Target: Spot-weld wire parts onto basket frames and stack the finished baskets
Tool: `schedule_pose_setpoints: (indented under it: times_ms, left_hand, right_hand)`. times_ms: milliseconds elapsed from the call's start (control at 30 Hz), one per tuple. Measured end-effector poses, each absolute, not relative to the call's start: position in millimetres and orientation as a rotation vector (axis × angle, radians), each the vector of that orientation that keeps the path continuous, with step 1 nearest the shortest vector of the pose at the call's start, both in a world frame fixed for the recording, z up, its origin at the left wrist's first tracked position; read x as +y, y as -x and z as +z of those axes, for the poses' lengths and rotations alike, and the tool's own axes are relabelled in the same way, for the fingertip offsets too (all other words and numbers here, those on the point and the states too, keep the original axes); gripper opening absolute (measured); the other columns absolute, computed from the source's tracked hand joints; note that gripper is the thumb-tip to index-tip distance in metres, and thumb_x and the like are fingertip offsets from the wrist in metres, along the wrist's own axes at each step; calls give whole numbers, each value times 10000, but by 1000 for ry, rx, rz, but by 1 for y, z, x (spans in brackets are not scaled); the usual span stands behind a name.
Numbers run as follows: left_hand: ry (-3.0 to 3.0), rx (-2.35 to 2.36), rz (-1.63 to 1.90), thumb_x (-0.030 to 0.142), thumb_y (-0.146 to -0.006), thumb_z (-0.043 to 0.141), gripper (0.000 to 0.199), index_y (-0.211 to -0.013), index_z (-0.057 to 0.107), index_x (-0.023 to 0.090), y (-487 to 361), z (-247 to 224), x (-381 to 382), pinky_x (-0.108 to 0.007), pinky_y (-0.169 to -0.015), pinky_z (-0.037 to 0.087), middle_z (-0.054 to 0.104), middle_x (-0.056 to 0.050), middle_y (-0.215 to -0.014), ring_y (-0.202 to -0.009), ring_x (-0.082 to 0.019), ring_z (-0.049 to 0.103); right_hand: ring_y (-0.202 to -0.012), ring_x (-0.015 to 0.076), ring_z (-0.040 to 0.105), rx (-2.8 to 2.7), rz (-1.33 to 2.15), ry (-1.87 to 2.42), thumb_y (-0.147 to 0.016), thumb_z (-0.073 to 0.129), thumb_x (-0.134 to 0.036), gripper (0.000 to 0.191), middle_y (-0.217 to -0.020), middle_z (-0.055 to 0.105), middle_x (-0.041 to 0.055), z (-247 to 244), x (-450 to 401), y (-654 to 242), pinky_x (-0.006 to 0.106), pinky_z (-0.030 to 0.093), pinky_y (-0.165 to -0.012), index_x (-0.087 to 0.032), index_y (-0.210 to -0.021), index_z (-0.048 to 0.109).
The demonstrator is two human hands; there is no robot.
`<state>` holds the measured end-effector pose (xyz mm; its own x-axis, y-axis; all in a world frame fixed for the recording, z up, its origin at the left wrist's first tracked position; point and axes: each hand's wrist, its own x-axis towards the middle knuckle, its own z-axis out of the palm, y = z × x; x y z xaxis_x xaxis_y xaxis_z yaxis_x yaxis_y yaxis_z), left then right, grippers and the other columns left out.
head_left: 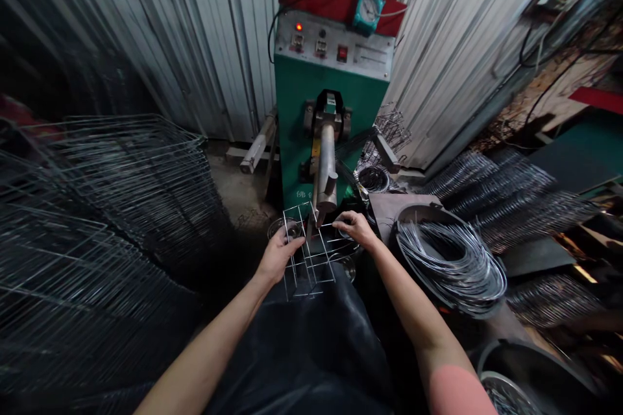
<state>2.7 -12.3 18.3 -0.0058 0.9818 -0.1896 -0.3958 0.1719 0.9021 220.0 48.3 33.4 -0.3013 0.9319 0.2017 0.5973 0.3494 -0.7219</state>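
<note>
My left hand (pixel 278 254) is closed on a small wire frame (pixel 308 262), its thumb pressed against one of the wires. The frame is tilted, with its upper part beside the lower tip of a green spot welding machine (pixel 294 104). Right of that tip, my right hand (pixel 357 231) pinches the end of a thin straight wire (pixel 325 225), which reaches toward the frame. The machine's round metal arm (pixel 328 155) points down at me, just above both hands. Whether the wire touches the frame I cannot tell.
Tall stacks of wire grids (pixel 141 175) stand on the left. At right, a black basin (pixel 403 214) holds many curved wires (pixel 452 266); another dark tub (pixel 535 356) sits below it. A teal gauge-like device (pixel 368 10) rests on the machine. Corrugated metal walls (pixel 209 32) stand behind.
</note>
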Motion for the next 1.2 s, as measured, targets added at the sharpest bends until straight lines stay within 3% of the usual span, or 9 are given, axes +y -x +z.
schedule_pose_setpoints:
  times_ms: [233,400,533,733,900,1200]
  left_hand:
    - [-757,1033,1261,287,-536,761,628,-1111,556,142,-1,11,-9,-194,-496,311,452,95,-530,-476,-49,423]
    - [-775,1048,1285,282,-530,757,591,-1071,566,142,-2,11,-9,-202,-524,340,494,82,-568,-512,-60,458]
    - [-803,1024,1334,263,-525,757,529,-1008,573,151,-3,14,-10,-204,-542,355,514,73,-596,-530,-62,464]
    - [-779,1011,1370,264,-529,765,515,-989,565,147,-7,10,-15,-185,-489,307,478,88,-565,-485,-43,414]
    - [-757,1015,1394,257,-568,751,498,-1022,566,169,-8,8,-20,-183,-522,341,508,78,-591,-507,-43,446]
    - [-743,1016,1415,255,-546,768,541,-1036,553,174,-2,15,-9,-178,-526,354,508,84,-574,-504,-45,441]
  right_hand:
    - [-724,177,594,-2018,711,1381,-773,596,-428,244,-726,665,25,31,50,-219,286,432,-680,-206,-710,674]
    - [-1089,260,500,-1958,285,1454,-725,659,-446,316,-1098,611,95,25,17,-232,429,329,-941,-219,-945,647]
    - [-1217,294,383,-1860,177,1534,-735,630,-488,279,-1237,528,108,6,-8,-244,484,270,-990,-209,-737,637]
    - [-1270,293,321,-1793,254,1455,-737,616,-499,315,-1287,497,97,6,6,-239,504,218,-1014,-204,-632,579]
    - [-1189,272,426,-1928,393,1341,-745,612,-506,324,-1170,593,76,16,24,-229,538,106,-1022,-208,-634,547]
    - [-1124,248,468,-1959,480,1320,-742,622,-493,325,-1104,624,64,17,40,-228,444,226,-966,-204,-616,543]
